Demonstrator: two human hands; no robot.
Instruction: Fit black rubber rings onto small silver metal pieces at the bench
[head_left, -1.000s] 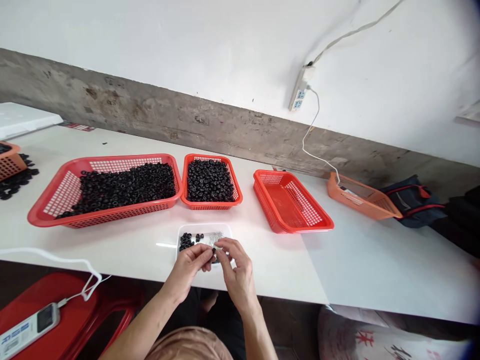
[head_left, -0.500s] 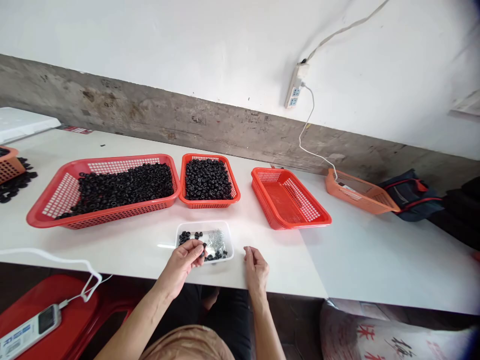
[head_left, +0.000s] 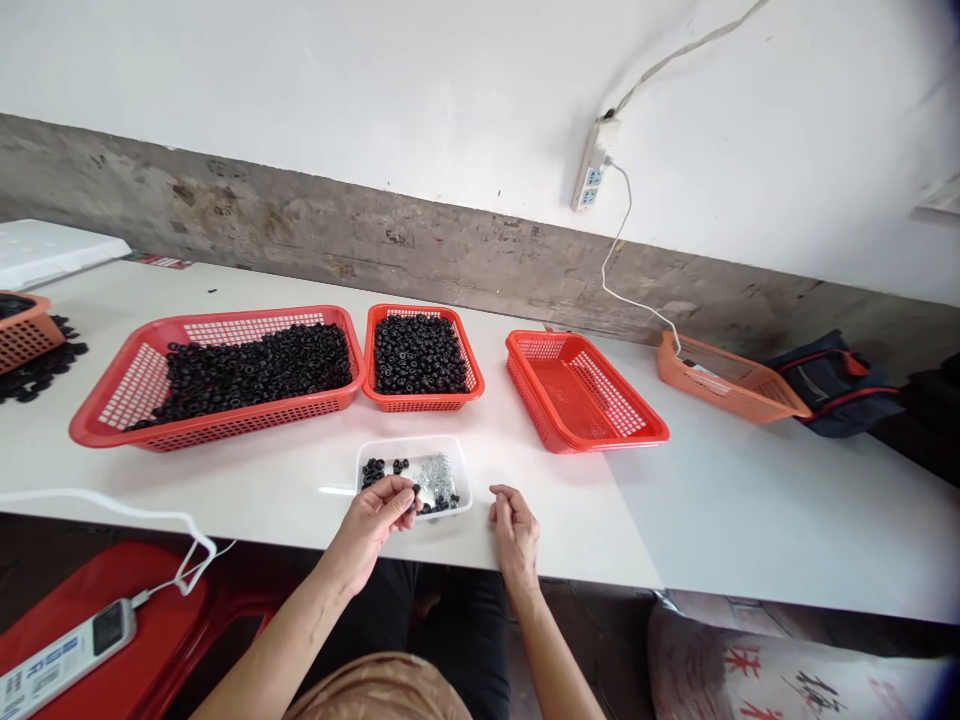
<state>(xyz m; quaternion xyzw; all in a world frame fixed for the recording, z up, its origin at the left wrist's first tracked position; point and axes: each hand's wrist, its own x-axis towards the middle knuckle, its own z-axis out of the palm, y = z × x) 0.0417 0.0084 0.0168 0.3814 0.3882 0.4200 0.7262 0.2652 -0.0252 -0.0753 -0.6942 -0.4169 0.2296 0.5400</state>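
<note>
My left hand (head_left: 381,515) pinches a small black ring-shaped part (head_left: 415,491) between thumb and fingertips, over the near edge of a shallow white plastic tray (head_left: 463,480). Inside the tray lie loose black rings (head_left: 373,470) on the left and near side, with a heap of small clear pieces (head_left: 436,474) on the right. My right hand (head_left: 515,525) rests at the table to the right of the tray, apart from it. Its fingers are curled in against the thumb, and whether they hold anything is hidden.
Behind the tray stand a long red basket (head_left: 112,425) and a smaller orange-red basket (head_left: 474,372), both holding many black rings. Bare-bottomed red baskets (head_left: 566,395) are stacked to the right. Further right sits an orange basket (head_left: 720,385). A white cable (head_left: 616,292) hangs from the power strip (head_left: 592,170).
The view has shifted slightly. My left hand keeps its pinch on the black ring over the tray, and my right hand stays curled beside it.
</note>
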